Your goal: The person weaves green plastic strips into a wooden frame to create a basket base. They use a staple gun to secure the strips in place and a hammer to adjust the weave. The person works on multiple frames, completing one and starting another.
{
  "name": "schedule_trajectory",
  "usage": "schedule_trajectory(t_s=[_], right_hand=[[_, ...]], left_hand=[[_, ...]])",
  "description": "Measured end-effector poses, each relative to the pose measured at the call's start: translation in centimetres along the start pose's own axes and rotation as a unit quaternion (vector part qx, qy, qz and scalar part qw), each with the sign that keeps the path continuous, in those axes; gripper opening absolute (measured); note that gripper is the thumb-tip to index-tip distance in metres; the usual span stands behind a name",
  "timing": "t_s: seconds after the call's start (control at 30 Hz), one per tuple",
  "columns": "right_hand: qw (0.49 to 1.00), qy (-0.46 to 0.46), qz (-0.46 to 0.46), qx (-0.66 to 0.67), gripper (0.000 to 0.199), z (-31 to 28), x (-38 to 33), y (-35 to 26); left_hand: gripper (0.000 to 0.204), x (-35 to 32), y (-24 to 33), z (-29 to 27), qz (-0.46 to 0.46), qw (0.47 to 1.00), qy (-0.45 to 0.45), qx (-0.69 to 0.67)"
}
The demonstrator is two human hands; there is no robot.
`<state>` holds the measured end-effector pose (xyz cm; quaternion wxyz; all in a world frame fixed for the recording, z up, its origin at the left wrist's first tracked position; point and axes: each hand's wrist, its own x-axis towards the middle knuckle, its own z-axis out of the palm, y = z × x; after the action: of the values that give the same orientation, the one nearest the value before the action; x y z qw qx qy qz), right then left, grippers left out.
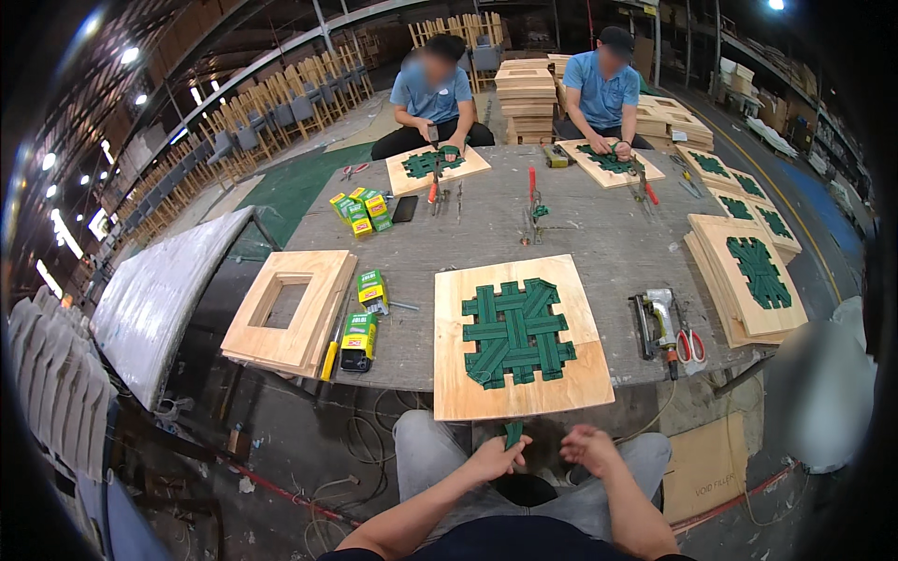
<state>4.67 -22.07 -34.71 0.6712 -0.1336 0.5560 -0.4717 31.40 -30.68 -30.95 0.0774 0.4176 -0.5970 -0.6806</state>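
Observation:
Over my lap, just off the table's near edge, my left hand (499, 458) is closed on a short green webbing strap (514, 434) that sticks up from the fingers. To its right, my right hand (591, 450) hangs loosely curled and slightly blurred, its fingers apart with nothing visible in them. Beyond both hands a square plywood panel (592, 360) lies on the table, its front edge overhanging. Green webbing straps (517, 332) are woven over its middle, some across, some lengthwise, some slanted, with short ends sticking out all around.
Plywood frames (245, 323) are stacked at left beside green-yellow boxes (359, 335) and a yellow-handled tool (329, 359). At right lie a staple gun (660, 323), red-handled scissors (690, 347) and finished webbed panels (730, 318). Two people (432, 103) work across the grey table (402, 280).

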Motion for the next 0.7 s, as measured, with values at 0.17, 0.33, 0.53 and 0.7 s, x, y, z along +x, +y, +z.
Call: schedule_trajectory(t_s=[0.17, 0.33, 0.53, 0.7], right_hand=[[0.769, -0.216, 0.166, -0.578, 0.061, 3.9, 3.1, 5.7], [0.631, -0.41, 0.301, -0.586, 0.065, 4.9, 5.7, 14.0], [0.624, -0.454, 0.298, -0.561, 0.064, 3.2, 5.8, 18.8], [0.624, -0.484, 0.336, -0.513, 0.074, 4.8, 4.7, 17.2]], left_hand=[[0.04, 3.6, 6.9, -3.1, 0.157, 0.923, 0.194, 0.292], [0.044, 10.7, 9.9, -6.5, 0.25, 0.849, 0.22, 0.411], [0.085, 14.0, 7.8, -6.4, 0.2, 0.793, 0.184, 0.545], [0.08, 13.9, 8.5, -6.0, 0.16, 0.805, 0.182, 0.541]])
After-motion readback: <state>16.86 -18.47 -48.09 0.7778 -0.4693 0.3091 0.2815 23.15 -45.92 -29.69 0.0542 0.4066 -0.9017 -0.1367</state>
